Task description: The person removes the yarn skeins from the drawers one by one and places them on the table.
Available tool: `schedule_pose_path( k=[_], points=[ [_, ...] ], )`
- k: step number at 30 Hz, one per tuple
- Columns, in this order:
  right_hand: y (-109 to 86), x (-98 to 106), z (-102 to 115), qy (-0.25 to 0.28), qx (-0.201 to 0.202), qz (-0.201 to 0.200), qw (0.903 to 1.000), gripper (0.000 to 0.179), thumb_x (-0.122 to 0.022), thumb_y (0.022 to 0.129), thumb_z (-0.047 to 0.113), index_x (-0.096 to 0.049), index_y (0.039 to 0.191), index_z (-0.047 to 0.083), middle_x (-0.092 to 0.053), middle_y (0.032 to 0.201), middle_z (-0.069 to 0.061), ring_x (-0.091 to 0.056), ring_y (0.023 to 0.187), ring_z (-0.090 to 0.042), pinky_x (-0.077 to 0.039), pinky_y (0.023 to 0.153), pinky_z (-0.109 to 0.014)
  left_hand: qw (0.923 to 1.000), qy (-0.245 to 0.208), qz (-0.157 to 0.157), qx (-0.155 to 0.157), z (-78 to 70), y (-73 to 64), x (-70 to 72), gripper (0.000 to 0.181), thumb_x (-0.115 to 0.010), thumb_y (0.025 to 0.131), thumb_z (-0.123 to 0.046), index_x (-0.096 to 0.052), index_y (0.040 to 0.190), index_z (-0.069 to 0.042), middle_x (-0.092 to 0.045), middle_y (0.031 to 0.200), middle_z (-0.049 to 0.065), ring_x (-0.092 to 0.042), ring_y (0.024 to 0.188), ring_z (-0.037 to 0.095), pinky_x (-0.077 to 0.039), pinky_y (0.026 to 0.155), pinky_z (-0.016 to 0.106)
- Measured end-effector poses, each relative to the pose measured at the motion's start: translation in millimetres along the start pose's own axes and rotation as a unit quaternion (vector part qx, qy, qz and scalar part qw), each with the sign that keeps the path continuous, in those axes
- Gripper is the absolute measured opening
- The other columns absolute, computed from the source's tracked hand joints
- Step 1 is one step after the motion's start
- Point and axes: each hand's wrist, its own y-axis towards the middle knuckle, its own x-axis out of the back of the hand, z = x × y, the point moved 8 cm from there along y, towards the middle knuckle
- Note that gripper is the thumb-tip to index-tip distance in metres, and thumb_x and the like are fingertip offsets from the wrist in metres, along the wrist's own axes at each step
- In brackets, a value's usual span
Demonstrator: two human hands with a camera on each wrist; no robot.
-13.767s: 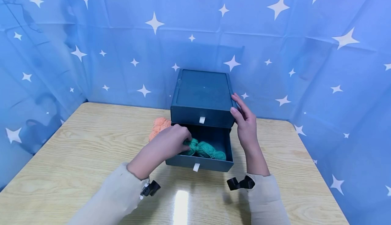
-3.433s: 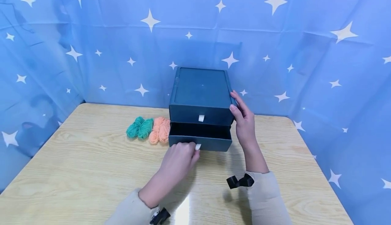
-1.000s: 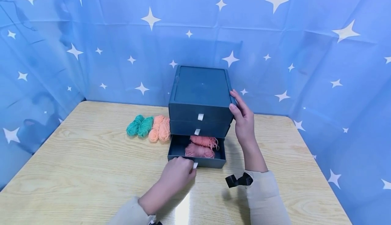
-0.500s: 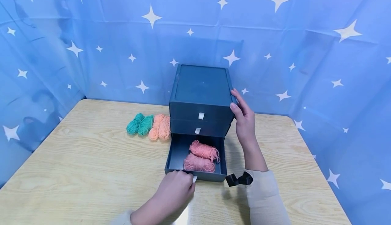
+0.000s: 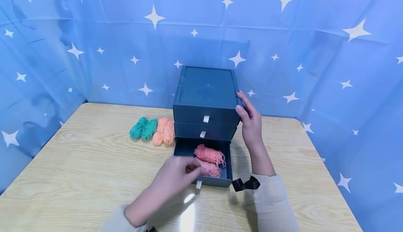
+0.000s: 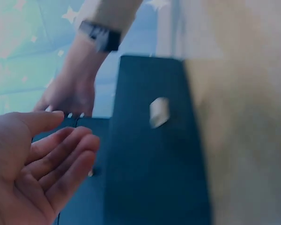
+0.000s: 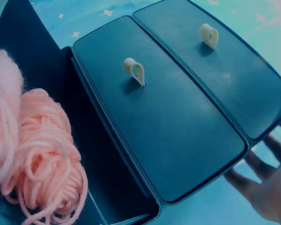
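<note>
My left hand (image 5: 176,174) is over the front of the pulled-out bottom drawer (image 5: 217,182), fingers loosely bent and holding nothing. In the left wrist view the same hand (image 6: 47,164) shows its palm, with the drawer's white pull tab (image 6: 159,112) apart from it. Two pink yarn skeins (image 5: 210,155) lie in the drawer; my left fingers partly cover the nearer one. My right hand (image 5: 253,128) rests against the right side of the dark blue drawer box (image 5: 209,86), thumb by its front edge. In the right wrist view its extended fingers (image 7: 264,161) lie along the box.
Left of the box, two teal yarn skeins (image 5: 143,128) and peach yarn skeins (image 5: 164,131) lie on the wooden table (image 5: 78,169). The top and middle drawers are closed. A blue star-patterned curtain (image 5: 126,36) stands behind.
Teal yarn has gone from the middle drawer to the table beside the peach yarn. That drawer was pushed in, the bottom one pulled out. My left hand let go of its tab and rose.
</note>
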Motion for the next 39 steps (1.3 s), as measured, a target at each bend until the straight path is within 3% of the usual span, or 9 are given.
schedule_pose_path(
  k=[2,4,9,13,18,24,32,39],
  points=[
    [0.5,-0.2,-0.2,0.0,0.001,0.002,1.0,0.045,-0.05,0.105,0.027,-0.05,0.15,0.024,-0.038,0.164,0.002,-0.035,0.152,-0.019,-0.033,0.122,-0.052,0.9999,0.003,0.004,-0.01,-0.6,10.3,5.6,0.008,-0.074,0.09,-0.018,-0.079,0.093,-0.012,-0.076,0.082,-0.004,-0.058,0.065,-0.003,-0.054,0.064,0.017],
    [0.1,0.0,-0.5,-0.001,0.0,0.002,1.0,0.045,-0.05,0.105,0.027,-0.05,0.15,0.024,-0.038,0.163,0.004,-0.035,0.152,-0.019,-0.033,0.122,-0.052,0.9991,0.029,0.023,-0.023,-1.4,20.1,7.0,0.014,-0.073,0.09,-0.014,-0.078,0.103,-0.01,-0.077,0.094,0.0,-0.06,0.07,0.003,-0.056,0.07,0.022],
    [-0.7,0.8,-0.6,-0.004,-0.001,0.001,1.0,0.045,-0.051,0.105,0.028,-0.051,0.15,0.026,-0.039,0.163,0.007,-0.035,0.152,-0.019,-0.034,0.121,-0.053,0.9877,0.092,0.105,-0.071,-2.1,40.3,-8.4,0.032,-0.07,0.093,-0.013,-0.071,0.125,-0.009,-0.071,0.125,0.006,-0.07,0.103,0.018,-0.058,0.093,0.036],
    [0.2,0.9,-1.1,-0.007,0.003,-0.001,1.0,0.044,-0.051,0.105,0.028,-0.051,0.149,0.026,-0.039,0.163,0.006,-0.035,0.152,-0.02,-0.033,0.122,-0.053,0.9761,0.111,0.148,-0.113,2.5,54.7,-25.5,0.031,-0.069,0.095,-0.011,-0.07,0.127,-0.01,-0.064,0.139,0.008,-0.062,0.129,0.024,-0.05,0.109,0.04],
    [-0.8,-0.2,-2.0,-0.008,-0.002,0.0,1.0,0.044,-0.051,0.105,0.028,-0.051,0.149,0.027,-0.04,0.162,0.009,-0.034,0.152,-0.019,-0.033,0.122,-0.052,0.9671,0.125,0.176,-0.134,11.3,63.6,-40.8,0.03,-0.067,0.098,-0.013,-0.07,0.127,-0.014,-0.066,0.138,0.004,-0.062,0.128,0.021,-0.051,0.109,0.037],
    [0.2,-1.6,0.0,-0.004,0.001,0.0,1.0,0.045,-0.051,0.105,0.028,-0.051,0.149,0.026,-0.039,0.163,0.006,-0.034,0.152,-0.02,-0.032,0.122,-0.053,0.9655,0.149,0.165,-0.136,14.1,64.2,-46.5,0.026,-0.072,0.095,-0.019,-0.074,0.12,-0.015,-0.073,0.117,0.0,-0.068,0.108,0.014,-0.057,0.094,0.031],
    [0.7,-0.5,0.2,-0.006,0.0,-0.002,1.0,0.045,-0.051,0.104,0.028,-0.051,0.149,0.026,-0.04,0.162,0.008,-0.034,0.152,-0.02,-0.032,0.123,-0.053,0.9758,0.137,0.134,-0.105,19.5,66.3,-43.8,0.02,-0.079,0.089,-0.019,-0.079,0.107,-0.012,-0.077,0.102,0.0,-0.064,0.085,0.009,-0.053,0.074,0.024],
    [-0.3,0.3,-1.3,-0.007,-0.004,-0.001,1.0,0.045,-0.051,0.105,0.027,-0.051,0.15,0.025,-0.04,0.162,0.009,-0.034,0.152,-0.02,-0.032,0.123,-0.052,0.9792,0.137,0.102,-0.11,20.9,66.8,-39.2,0.006,-0.077,0.09,-0.012,-0.081,0.093,-0.012,-0.079,0.091,-0.001,-0.066,0.077,0.008,-0.054,0.068,0.023]
  ],
)
